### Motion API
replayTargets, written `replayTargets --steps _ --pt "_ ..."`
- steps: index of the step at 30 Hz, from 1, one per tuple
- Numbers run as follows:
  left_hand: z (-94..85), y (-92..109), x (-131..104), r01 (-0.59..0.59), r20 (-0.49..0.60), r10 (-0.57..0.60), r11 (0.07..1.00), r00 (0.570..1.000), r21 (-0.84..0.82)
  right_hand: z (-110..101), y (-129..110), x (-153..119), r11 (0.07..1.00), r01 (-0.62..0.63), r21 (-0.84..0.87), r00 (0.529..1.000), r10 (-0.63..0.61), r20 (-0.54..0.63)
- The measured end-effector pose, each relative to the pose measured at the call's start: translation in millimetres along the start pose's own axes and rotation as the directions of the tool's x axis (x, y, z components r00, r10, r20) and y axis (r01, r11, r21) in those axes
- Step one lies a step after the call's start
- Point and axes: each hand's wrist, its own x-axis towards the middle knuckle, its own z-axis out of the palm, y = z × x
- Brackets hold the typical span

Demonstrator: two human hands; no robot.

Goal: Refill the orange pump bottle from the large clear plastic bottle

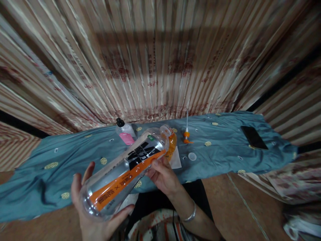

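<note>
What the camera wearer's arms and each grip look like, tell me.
Both the left grip and the right grip are bare human hands, ungloved. A shiny silver bangle circles the right wrist. The right forearm shows no sleeve; the left runs out of the picture.

Striped curtains (155, 60), brown floor (230, 207)

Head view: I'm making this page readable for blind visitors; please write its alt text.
Left hand and right hand hold a tilted clear bottle, its neck end by an orange container, above a blue cloth. On the cloth lie an orange pump, a pale disc and a dark phone, with a pink-labelled bottle on the left.
</note>
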Motion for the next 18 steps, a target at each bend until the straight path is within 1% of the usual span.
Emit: replayTargets --steps 4,8,10,13,16,18 --pt "0.2 -1 0 -0.018 -0.008 0.018 1.0 1.0 -0.002 0 0 -1 1.0 -0.004 0.003 1.0 0.004 -0.024" --pt "1.3 3 1 0.014 -0.021 -0.014 1.0 1.0 -0.012 -2 2 -1 1.0 -0.009 0.006 0.998 0.009 -0.054" --pt "1.2 3 1 0.032 -0.005 -0.032 0.999 0.999 -0.025 -2 2 -2 1.0 -0.008 0.002 0.998 0.008 -0.055" --pt "0.5 -1 -1 0.038 0.025 -0.037 0.999 0.999 -0.015 -2 2 -1 1.0 -0.006 -0.009 0.999 0.006 -0.045" --pt "0.3 -6 -3 0.033 0.007 -0.033 0.999 0.999 0.007 -2 0 -1 1.0 -0.002 -0.014 0.999 0.001 -0.038" --pt "0.1 -8 -4 0.048 0.017 -0.048 0.998 0.999 0.036 -1 -1 -2 1.0 0.004 -0.02 0.999 -0.004 -0.039"
